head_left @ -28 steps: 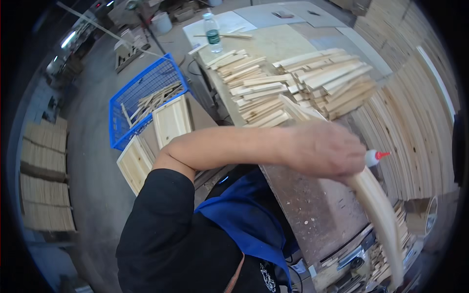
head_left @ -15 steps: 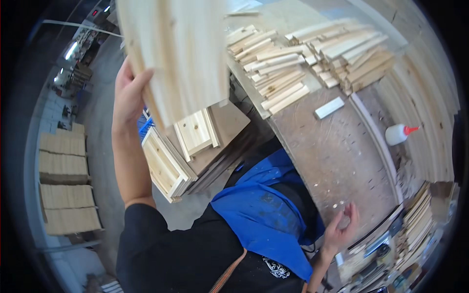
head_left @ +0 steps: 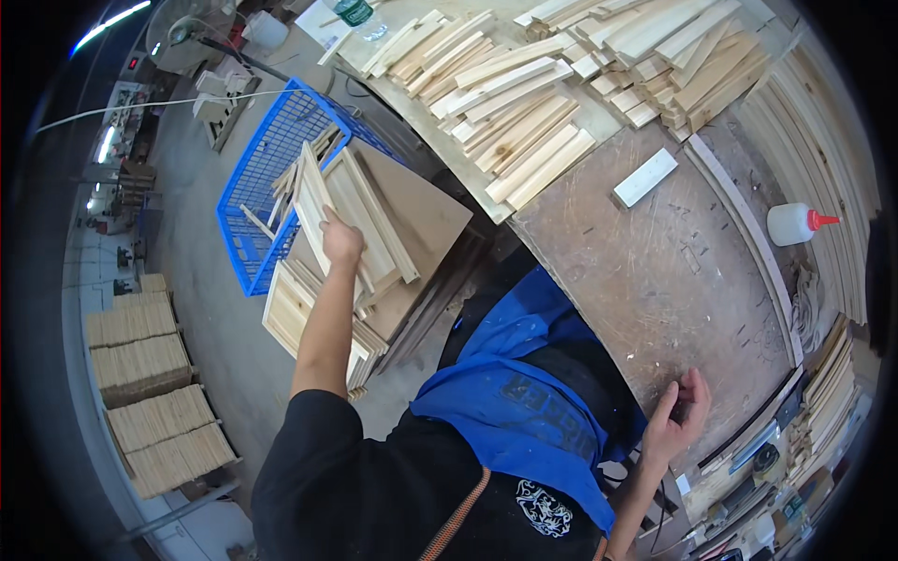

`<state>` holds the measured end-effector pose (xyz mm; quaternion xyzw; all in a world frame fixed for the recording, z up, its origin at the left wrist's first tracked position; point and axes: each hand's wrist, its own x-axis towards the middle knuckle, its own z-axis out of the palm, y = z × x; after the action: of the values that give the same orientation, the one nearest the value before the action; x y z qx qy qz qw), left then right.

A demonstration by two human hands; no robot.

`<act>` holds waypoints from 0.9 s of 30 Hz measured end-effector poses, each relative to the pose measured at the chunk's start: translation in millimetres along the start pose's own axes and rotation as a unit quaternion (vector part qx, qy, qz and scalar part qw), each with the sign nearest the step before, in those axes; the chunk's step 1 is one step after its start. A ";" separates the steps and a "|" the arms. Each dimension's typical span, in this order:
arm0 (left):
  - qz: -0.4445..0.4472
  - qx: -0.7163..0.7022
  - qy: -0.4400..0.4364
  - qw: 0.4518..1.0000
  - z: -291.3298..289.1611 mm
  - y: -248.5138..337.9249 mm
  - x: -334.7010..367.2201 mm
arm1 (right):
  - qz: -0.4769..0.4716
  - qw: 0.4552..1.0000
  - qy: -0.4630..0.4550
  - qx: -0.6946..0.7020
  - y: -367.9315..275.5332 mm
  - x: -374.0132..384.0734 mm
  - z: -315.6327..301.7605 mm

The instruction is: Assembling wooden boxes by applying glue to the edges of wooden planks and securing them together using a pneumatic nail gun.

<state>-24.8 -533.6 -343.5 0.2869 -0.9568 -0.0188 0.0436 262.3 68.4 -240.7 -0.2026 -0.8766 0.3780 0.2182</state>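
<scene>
My left hand (head_left: 341, 241) reaches out to the left with its fingers closed on the edge of a pale wooden panel (head_left: 309, 201). That panel is tilted over a stack beside the bench, close to another wooden panel (head_left: 360, 210) with raised strips along its sides. More such panels (head_left: 290, 299) lie stacked nearer to me. Over the near part of the brown workbench (head_left: 645, 280) is my right hand (head_left: 680, 419), its fingers loosely bent and apart, holding nothing. How the left fingertips wrap round the panel is partly hidden.
A blue plastic basket (head_left: 245, 220) holding wood strips stands behind the panels. Loose wood strips (head_left: 524, 131) cover the bench's far part. A pale block (head_left: 645, 178) and a white glue bottle with a red tip (head_left: 790, 224) are at the right. Board stacks (head_left: 173, 435) stand far left.
My left hand has brought the panel down from high in front of me onto the stack beside the basket. My right hand has shifted only slightly.
</scene>
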 end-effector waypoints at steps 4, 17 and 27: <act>-0.015 -0.013 -0.013 1.000 11.4 -3.0 -20.5 | 0.001 1.000 0.007 -0.025 -22.1 -9.5 -33.2; -0.018 0.016 -0.098 0.995 3.4 -0.9 -45.4 | -0.033 0.985 -0.004 -0.171 -53.2 -22.3 -66.8; 0.023 0.004 -0.088 0.996 -3.0 -22.7 -31.2 | -0.021 0.986 -0.015 -0.166 -58.7 -24.2 -62.4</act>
<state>13.9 -535.4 -344.1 0.2622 -0.9633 -0.0390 -0.0416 304.5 54.5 -163.6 -0.2121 -0.9344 0.2253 0.1766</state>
